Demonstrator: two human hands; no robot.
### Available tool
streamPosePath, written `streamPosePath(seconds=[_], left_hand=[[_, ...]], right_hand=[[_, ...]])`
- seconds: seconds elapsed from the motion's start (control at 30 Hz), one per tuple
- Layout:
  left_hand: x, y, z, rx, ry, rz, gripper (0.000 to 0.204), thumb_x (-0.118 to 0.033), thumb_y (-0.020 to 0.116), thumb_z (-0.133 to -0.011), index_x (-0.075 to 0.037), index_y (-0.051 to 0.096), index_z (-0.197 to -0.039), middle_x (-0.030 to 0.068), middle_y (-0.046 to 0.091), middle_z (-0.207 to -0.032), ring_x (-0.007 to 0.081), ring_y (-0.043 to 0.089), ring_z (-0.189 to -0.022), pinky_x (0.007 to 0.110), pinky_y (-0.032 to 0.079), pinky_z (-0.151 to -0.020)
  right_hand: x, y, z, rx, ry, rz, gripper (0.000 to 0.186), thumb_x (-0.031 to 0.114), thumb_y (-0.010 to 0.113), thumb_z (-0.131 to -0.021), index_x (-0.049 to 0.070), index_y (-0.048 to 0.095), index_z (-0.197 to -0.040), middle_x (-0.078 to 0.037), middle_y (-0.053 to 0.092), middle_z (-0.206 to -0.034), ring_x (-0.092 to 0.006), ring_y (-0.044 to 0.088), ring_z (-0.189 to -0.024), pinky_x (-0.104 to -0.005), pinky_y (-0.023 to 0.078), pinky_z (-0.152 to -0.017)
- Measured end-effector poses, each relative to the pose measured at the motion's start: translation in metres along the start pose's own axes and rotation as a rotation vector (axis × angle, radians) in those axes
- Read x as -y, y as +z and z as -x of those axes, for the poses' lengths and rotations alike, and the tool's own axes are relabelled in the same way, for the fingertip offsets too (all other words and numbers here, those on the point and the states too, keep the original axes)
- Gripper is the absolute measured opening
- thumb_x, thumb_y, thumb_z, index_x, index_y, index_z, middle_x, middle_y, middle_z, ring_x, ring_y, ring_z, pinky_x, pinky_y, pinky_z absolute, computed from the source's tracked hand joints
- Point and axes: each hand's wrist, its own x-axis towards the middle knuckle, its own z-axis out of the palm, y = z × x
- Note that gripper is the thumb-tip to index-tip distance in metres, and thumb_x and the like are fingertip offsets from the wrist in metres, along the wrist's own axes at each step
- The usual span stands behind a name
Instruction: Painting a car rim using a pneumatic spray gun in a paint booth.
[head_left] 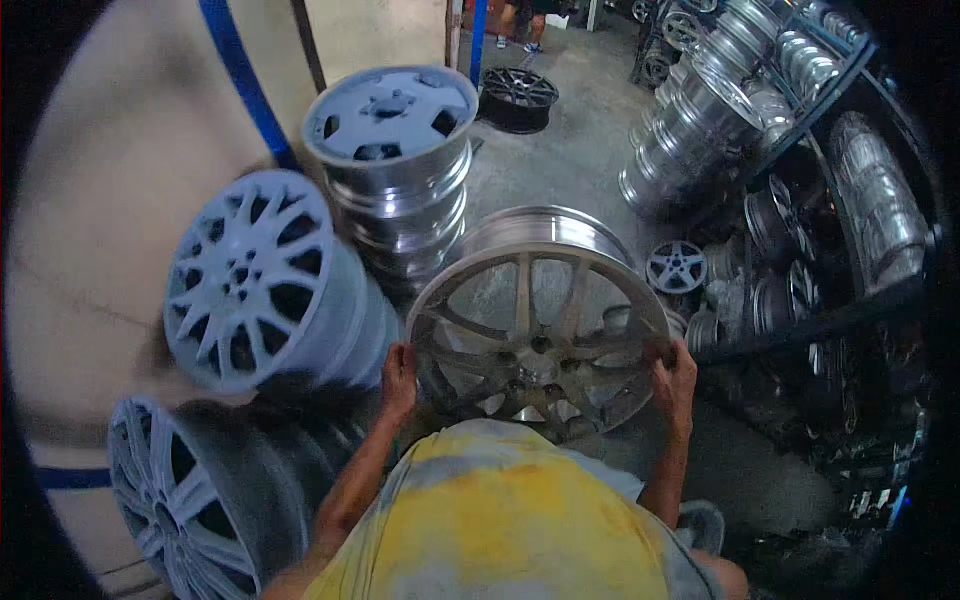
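A multi-spoke alloy wheel with a dull grey-brown face and a bright barrel (522,300) is held upright, tilted away, in front of my body. My left hand (400,375) is closed on its left edge, and my right hand (672,370) grips its right edge. Just left of it stands a stack of wheels (390,120), the top one with a matte grey face. A tilted stack with a grey many-spoked face (246,275) leans farther left, and another grey-faced wheel (165,500) is at the lower left.
A dark wheel (518,95) lies on the concrete floor (560,165) beyond. Racks (850,70) and stacks of shiny wheels (680,140) line the right side. A beige wall (100,250) is on the left. A person's legs (530,25) show at the far back.
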Motion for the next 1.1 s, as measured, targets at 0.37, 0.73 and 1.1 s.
streamPosePath(seconds=[0.37,0.73,1.1], left_hand=[[-0.222,0.142,-0.319,-0.009,0.249,0.092,0.028,-0.027,0.052,-0.107,-0.001,0.055,-0.100,0.0219,0.060,-0.085,0.0377,0.060,-0.077,0.046,0.047,-0.073],[-0.307,0.266,-0.506,-0.297,0.019,0.186,0.032,-0.031,0.051,-0.107,0.000,0.055,-0.102,0.0221,0.059,-0.086,0.0417,0.060,-0.080,0.047,0.046,-0.072],[-0.308,0.268,-0.749,-0.623,-0.157,0.277,0.034,-0.034,0.049,-0.108,-0.001,0.050,-0.101,0.0270,0.055,-0.090,0.0491,0.055,-0.087,0.052,0.043,-0.076]], right_hand=[[-0.033,-0.022,-0.298,-0.255,0.063,0.017,0.018,0.009,0.062,-0.095,-0.001,0.061,-0.109,-0.018,0.068,-0.094,-0.0305,0.064,-0.087,-0.0399,0.049,-0.081],[-0.009,-0.029,-0.686,0.000,-0.181,0.030,0.018,0.010,0.064,-0.097,0.000,0.050,-0.095,-0.006,0.048,-0.078,-0.0155,0.043,-0.073,-0.0287,0.037,-0.066],[0.111,0.151,-1.020,0.199,-0.396,0.026,0.021,0.013,0.071,-0.096,-0.001,0.056,-0.100,-0.009,0.061,-0.083,-0.0147,0.052,-0.079,-0.0313,0.045,-0.073]])
